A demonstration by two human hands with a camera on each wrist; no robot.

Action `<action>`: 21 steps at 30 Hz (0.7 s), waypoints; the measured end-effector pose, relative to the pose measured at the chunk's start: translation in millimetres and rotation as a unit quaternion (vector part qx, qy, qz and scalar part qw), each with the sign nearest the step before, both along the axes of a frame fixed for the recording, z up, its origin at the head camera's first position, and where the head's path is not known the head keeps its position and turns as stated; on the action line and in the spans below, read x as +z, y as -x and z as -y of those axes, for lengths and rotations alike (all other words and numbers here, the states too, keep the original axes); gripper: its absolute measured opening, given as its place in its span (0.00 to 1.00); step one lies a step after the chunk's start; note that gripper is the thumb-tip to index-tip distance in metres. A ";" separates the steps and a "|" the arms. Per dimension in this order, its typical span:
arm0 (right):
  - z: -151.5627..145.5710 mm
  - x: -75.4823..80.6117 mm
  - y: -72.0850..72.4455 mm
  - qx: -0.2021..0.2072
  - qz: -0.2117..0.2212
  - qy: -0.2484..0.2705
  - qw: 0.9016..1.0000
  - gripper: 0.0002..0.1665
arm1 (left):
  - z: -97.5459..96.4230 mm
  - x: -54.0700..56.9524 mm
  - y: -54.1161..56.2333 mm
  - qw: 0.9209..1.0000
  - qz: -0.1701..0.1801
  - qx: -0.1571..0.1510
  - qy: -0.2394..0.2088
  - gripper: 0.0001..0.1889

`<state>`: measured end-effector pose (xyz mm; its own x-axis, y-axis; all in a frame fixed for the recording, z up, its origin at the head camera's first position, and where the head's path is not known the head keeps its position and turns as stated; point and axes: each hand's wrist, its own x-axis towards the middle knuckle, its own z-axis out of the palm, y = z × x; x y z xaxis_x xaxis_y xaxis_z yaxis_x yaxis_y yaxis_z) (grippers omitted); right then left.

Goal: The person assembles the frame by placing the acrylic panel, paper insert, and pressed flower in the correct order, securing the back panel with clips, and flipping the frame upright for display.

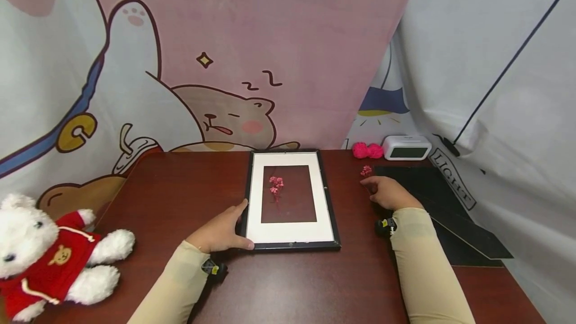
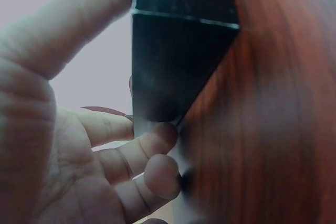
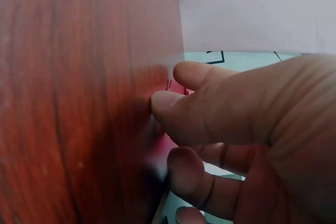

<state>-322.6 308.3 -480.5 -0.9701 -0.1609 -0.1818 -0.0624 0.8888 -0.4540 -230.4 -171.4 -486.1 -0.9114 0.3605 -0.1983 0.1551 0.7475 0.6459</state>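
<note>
Plainly, from my remote seat, the left hand (image 1: 220, 229) is grasping the near-left corner of a black-rimmed rectangular picture frame with a white mat (image 1: 294, 232), thumb at the near edge, fingers along the side. The frame lies on a glossy red-brown wood-grain table (image 1: 189, 179). The right hand (image 1: 392, 193) is bent down beside a small pinkish-red flower sprig (image 1: 366, 170), which lies right of the frame, near a thin black flat panel (image 1: 468, 234). Its fingertips hide the stem, so I can't tell whether they pinch it or just hover.

I'd expect the small sprig to be very light and brittle, its blossoms quick to crumble; I'd take it low on the stem with a soft pinch. A similar pink dried-looking spray (image 1: 276, 189) lies within the mat's window. The frame should be stiff and slightly slick, best held by its rim.

As for writing, I read "LIGHT" on the white printed backdrop (image 1: 452, 179). The white rectangular clock (image 1: 407, 148) shows me no legible digits, and I see no brand.
</note>
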 end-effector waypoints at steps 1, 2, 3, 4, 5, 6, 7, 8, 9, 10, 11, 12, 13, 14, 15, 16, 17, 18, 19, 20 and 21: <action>0.0 0.0 0.6 0.003 0.001 -0.004 1.000 0.30 | 0.0 -0.3 0.1 1.000 -0.001 -0.001 0.003 0.67; 0.0 -0.1 1.3 0.003 0.003 -0.007 1.000 0.30 | 0.1 -0.6 0.3 1.000 -0.002 -0.001 0.005 0.68; 0.1 -0.2 2.0 0.004 0.004 -0.010 1.000 0.30 | 0.0 -0.8 0.4 1.000 -0.002 -0.001 0.007 0.67; 0.1 -0.5 2.7 0.003 0.005 -0.012 1.000 0.30 | 0.1 -1.0 0.5 1.000 -0.002 -0.001 0.009 0.67; 0.0 -0.2 3.1 0.003 0.006 -0.011 1.000 0.30 | 0.1 -1.0 0.4 1.000 -0.002 0.000 0.010 0.67; 0.3 0.1 3.3 0.002 0.006 -0.010 1.000 0.30 | 0.2 -1.1 0.4 1.000 -0.002 0.001 0.010 0.67; 0.5 0.7 3.4 0.002 0.006 -0.008 1.000 0.31 | 0.2 -1.0 0.5 1.000 -0.002 0.001 0.010 0.67; 0.6 1.2 3.5 0.001 0.005 -0.007 1.000 0.32 | 0.2 -0.7 0.5 1.000 -0.002 0.001 0.009 0.67; 0.6 1.6 3.6 0.002 0.003 -0.007 1.000 0.32 | 0.1 -0.5 0.6 1.000 -0.002 0.001 0.008 0.67; 0.8 2.2 3.5 0.002 0.003 -0.007 1.000 0.33 | 0.1 -0.3 0.6 1.000 -0.001 0.001 0.007 0.67; 1.0 2.9 3.4 0.004 0.004 -0.008 1.000 0.34 | 0.0 -0.2 0.7 1.000 -0.001 0.001 0.006 0.67; 1.3 3.4 3.2 0.005 0.005 -0.009 1.000 0.34 | 0.0 -0.2 0.7 1.000 0.000 0.001 0.006 0.67; 1.4 3.8 3.3 0.006 0.007 -0.011 1.000 0.34 | 0.0 -0.2 0.9 1.000 0.000 0.000 0.007 0.67; 1.6 4.3 3.2 0.007 0.010 -0.012 1.000 0.34 | -0.1 -0.3 1.0 1.000 0.000 0.000 0.007 0.67; 1.8 4.7 3.2 0.008 0.012 -0.013 1.000 0.33 | -0.1 -0.3 1.1 1.000 0.001 0.000 0.007 0.67; 2.2 5.1 3.1 0.008 0.015 -0.013 1.000 0.33 | -0.1 -0.3 1.3 1.000 0.001 0.000 0.006 0.67; 2.2 5.3 3.0 0.009 0.016 -0.013 1.000 0.33 | 0.0 -0.3 1.3 1.000 0.002 0.000 0.007 0.67; 2.3 5.4 3.0 0.009 0.016 -0.013 1.000 0.33 | 0.0 -0.4 1.4 1.000 0.001 0.000 0.007 0.67; 2.2 5.1 3.3 0.008 0.016 -0.013 1.000 0.33 | 0.1 -0.5 1.5 1.000 0.001 0.000 0.007 0.67; 2.1 5.1 3.4 0.009 0.016 -0.013 1.000 0.32 | 0.2 -0.5 1.5 1.000 0.002 0.000 0.006 0.67; 1.8 4.8 3.7 0.008 0.015 -0.013 1.000 0.32 | 0.3 -0.5 1.5 1.000 0.002 0.000 0.006 0.67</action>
<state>-326.4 306.5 -475.7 -0.9614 -0.1717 -0.2151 -0.0636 0.8990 -0.4333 -231.9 -171.6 -486.6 -0.9108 0.3570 -0.2072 0.1512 0.7557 0.6373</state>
